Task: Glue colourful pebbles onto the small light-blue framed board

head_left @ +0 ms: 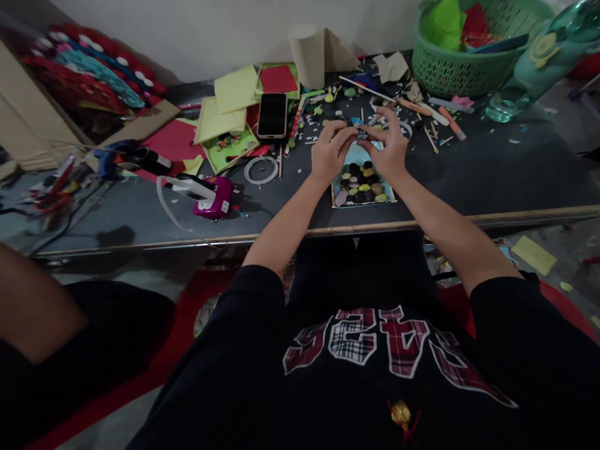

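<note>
My left hand point(330, 151) and my right hand point(390, 150) meet above the far end of a small framed panel point(388, 190). Between their fingertips is a small blue-grey piece point(360, 133), too small to name. Both hands are closed in a pinch around it, with some right fingers raised. The panel lies flat near the table's front edge, light blue with a thin pale border. Dark, yellow, tan and mauve pebbles point(360, 181) cover its near part. My hands partly hide its far end.
A black-screened phone point(272, 115) lies left of my hands, near a tape roll point(261, 170) and a purple plug adapter point(215, 199). Scraps and sticks litter the back. A green basket point(429, 59) and a bottle point(518, 87) stand right. Another person's arm point(37, 300) shows left.
</note>
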Demonstrator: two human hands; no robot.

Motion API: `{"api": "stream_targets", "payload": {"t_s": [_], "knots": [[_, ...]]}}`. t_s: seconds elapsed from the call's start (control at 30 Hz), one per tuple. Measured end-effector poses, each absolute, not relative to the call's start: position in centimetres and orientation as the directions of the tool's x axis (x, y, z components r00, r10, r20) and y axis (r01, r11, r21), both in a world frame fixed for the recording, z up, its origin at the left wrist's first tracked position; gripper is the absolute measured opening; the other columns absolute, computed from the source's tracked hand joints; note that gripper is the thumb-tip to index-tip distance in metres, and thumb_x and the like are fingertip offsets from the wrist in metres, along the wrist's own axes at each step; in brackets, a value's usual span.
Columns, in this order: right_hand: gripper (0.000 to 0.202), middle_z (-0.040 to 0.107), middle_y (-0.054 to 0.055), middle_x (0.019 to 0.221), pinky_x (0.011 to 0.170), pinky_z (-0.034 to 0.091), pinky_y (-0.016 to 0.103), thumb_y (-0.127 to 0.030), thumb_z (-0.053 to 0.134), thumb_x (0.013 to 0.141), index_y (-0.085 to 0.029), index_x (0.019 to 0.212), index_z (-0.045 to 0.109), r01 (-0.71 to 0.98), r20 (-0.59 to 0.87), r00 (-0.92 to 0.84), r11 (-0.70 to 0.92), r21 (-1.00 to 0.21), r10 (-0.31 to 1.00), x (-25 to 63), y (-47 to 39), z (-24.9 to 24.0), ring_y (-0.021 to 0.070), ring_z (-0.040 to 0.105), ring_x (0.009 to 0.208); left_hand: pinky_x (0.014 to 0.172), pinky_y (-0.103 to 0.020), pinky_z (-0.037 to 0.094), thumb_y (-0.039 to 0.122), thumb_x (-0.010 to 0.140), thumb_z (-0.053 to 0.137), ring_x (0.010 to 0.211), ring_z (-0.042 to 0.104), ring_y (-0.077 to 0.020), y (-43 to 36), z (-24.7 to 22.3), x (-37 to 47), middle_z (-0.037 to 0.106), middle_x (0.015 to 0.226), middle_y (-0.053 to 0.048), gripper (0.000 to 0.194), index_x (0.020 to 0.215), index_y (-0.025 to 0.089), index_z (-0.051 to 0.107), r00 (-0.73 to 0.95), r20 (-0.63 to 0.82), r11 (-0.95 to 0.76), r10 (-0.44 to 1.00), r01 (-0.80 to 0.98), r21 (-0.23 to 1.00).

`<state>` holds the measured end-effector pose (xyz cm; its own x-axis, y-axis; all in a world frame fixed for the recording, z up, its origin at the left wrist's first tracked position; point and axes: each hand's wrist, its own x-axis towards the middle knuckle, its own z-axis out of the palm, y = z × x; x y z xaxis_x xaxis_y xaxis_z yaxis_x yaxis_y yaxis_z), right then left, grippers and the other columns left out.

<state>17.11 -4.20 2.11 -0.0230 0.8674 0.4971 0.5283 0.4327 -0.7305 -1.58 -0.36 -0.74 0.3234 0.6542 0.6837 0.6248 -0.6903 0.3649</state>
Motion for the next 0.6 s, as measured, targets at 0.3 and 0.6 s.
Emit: {"api": "stream_targets", "payload": {"t_s": [0.3,0.6], "knots": [[0.072,0.07,0.008,0.134,0.118,0.046,0.052,-0.066,0.067,0.085,-0.03,0.143,0.045,0.586,0.482,-0.061,0.422,-0.692,0.874,17.01,-4.67,2.5,0.0295,0.066,0.129,0.109,-0.042,0.045,0.062,0.104,0.018,0.123,0.06,-0.0259,-0.29,-0.07,-1.47,0.067,0.12,-0.013,0.061,0.118,0.022,0.061,0.449,0.65,-0.76,0.613,0.559,0.331],[0.072,0.077,0.006,0.118,0.115,0.049,0.059,-0.07,0.066,0.085,-0.03,0.141,0.047,0.487,0.525,-0.073,0.49,-0.723,0.848,16.6,-4.46,2.35,0.0306,0.071,0.12,0.104,-0.043,0.049,0.071,0.099,0.015,0.116,0.063,-0.0266,-0.13,-0.8,-0.94,0.066,0.114,-0.014,0.065,0.115,0.025,0.059,0.402,0.639,-0.735,0.656,0.534,0.419]]}}
